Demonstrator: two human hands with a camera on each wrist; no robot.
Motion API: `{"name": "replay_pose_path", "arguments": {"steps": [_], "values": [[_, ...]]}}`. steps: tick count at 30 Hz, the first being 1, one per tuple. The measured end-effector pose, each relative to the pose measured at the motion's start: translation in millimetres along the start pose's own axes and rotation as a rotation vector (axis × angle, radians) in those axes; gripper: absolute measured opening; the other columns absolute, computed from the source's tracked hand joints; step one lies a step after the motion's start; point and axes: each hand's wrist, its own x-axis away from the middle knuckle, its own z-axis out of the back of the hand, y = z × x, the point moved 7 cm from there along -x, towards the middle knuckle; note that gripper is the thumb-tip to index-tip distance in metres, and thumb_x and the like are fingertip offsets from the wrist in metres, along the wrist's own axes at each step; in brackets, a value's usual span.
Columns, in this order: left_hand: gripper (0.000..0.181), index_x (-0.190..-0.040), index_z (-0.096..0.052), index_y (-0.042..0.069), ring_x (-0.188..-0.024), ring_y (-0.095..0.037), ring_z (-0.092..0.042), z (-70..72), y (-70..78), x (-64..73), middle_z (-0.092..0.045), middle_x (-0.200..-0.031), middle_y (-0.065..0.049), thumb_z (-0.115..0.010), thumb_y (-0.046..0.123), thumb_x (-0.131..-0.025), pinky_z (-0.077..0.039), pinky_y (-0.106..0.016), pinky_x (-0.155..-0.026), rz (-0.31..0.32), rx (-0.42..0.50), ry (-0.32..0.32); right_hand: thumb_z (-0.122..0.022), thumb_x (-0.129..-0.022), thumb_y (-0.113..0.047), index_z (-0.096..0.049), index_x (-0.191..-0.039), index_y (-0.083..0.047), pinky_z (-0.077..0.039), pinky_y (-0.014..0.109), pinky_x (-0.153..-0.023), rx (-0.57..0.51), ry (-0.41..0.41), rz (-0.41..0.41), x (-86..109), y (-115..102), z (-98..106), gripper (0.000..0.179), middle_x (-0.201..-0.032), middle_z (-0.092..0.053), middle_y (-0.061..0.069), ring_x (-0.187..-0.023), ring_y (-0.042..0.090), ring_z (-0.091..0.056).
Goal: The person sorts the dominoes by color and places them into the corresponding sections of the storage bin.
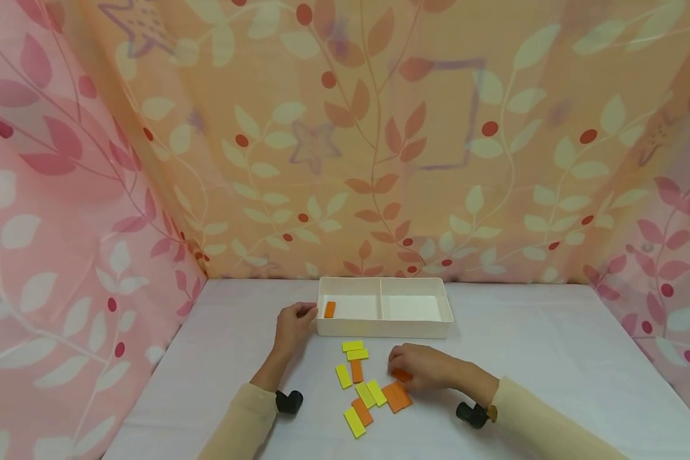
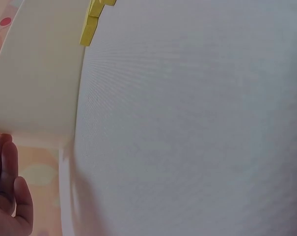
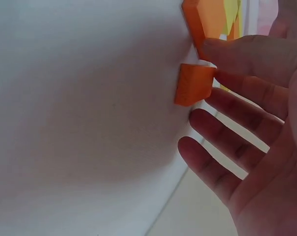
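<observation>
My left hand [image 1: 293,329] rests its fingertips at the left end of a white two-compartment box [image 1: 379,329], fingers loosely bent, as the left wrist view shows too. One orange tile [image 1: 330,310] lies in the box's left compartment. My right hand [image 1: 428,367] is low over the table, right of the loose tiles. Beneath its fingers is an orange tile [image 3: 194,84], with the thumb and fingertips close around it and the fingers spread. Another orange piece [image 3: 207,22] lies right by the thumb.
Several yellow tiles [image 1: 354,423] and orange tiles [image 1: 356,370] lie scattered on the white tabletop [image 1: 529,358] in front of the box. A divider [image 1: 381,299] splits the box. Behind the table hangs a patterned curtain [image 1: 374,140].
</observation>
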Motion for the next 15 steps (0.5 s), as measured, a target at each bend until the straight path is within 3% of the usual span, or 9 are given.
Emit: {"name": "replay_pose_path", "arguments": {"steps": [15], "values": [[0.022,-0.104,-0.073,0.001,-0.087,-0.021,-0.063,-0.1,-2.2,-1.7,-0.073,-0.1,-0.014,-0.066,0.017,-0.091,-0.053,-0.029,-0.077,0.0,0.016,-0.002,-0.075,-0.08,-0.007,-0.071,-0.112,-0.02,-0.052,0.03,-0.094,0.05,-0.041,-0.034,4.9,0.5,-2.1,0.035,-0.11,-0.062,-0.007,-0.095,0.007,-0.054]]}}
